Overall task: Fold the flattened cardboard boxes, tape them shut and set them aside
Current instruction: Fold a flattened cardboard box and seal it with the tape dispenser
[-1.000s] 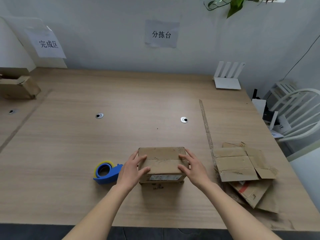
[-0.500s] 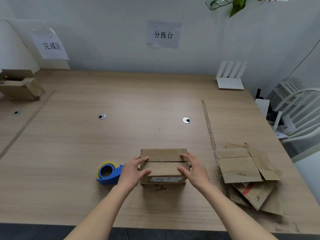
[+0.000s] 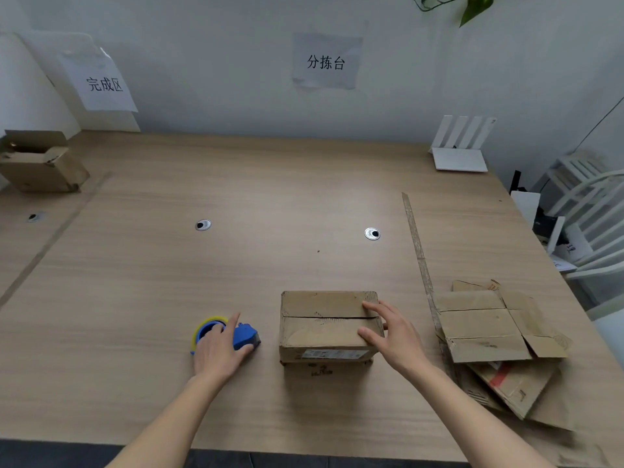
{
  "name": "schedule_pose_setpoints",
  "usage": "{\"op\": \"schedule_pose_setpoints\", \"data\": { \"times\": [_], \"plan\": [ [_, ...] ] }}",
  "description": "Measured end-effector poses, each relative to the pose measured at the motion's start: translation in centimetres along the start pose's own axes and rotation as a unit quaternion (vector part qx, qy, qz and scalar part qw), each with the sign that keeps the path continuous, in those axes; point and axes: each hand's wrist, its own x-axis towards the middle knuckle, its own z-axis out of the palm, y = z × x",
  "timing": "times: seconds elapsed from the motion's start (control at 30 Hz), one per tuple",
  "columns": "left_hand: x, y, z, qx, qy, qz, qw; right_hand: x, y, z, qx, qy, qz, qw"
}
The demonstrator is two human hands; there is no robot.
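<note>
Folded box [image 3: 329,327] near front edge of bench [image 3: 270,204], flaps closed, seam untaped; right hand [image 3: 393,334] flat, fingers straight, pressing flaps; left hand [image 3: 219,349] curled round tape dispenser [image 3: 236,334] just left of box; best to keep flaps pinned, start tape over one end, run along seam.

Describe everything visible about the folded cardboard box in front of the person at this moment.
The folded cardboard box is plain, worn brown corrugated card, closed into a low rectangular block that sits flat on the wooden table. Its two top flaps meet at a seam across the middle, with no tape visible over it. A pale printed label runs along the near side. The right hand presses straight fingers on the flaps at the right end. The left hand is apart from it, on the blue tape dispenser beside it.
</note>
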Motion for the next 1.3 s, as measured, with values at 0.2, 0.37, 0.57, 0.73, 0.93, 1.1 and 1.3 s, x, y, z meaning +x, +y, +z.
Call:
{"op": "schedule_pose_setpoints", "data": {
  "times": [0.2,0.37,0.57,0.73,0.93,1.1,1.3],
  "plan": [
    [2.2,-1.7,3.6,0.076,-0.019,-0.013,0.997,0.6,1.2,0.5,0.017,0.003,-0.017,1.000],
    [2.0,-1.9,1.6,-0.015,0.006,0.020,1.000,-0.1,1.3,0.3,-0.012,-0.013,-0.002,1.000],
    [1.3,0.8,-7.8,-0.089,0.089,0.121,0.985,-1.9,1.0,0.7,-0.073,-0.103,0.042,0.991],
    [-0.2,4.7,-13.2,-0.101,0.079,0.198,0.972,-0.1,-2.0,2.6,-0.073,-0.087,0.024,0.993],
    [-1.0,6.5,-13.2,-0.117,0.027,0.171,0.978,3.2,-4.0,4.2,-0.064,-0.078,0.073,0.992],
    [-0.5,8.5,-11.6,-0.142,-0.045,0.155,0.977,4.1,-3.4,5.0,-0.043,-0.063,0.055,0.996],
    [1.2,12.0,-10.0,-0.097,-0.118,0.147,0.977,5.4,-3.1,4.7,-0.009,-0.087,0.042,0.995]
  ]
}}
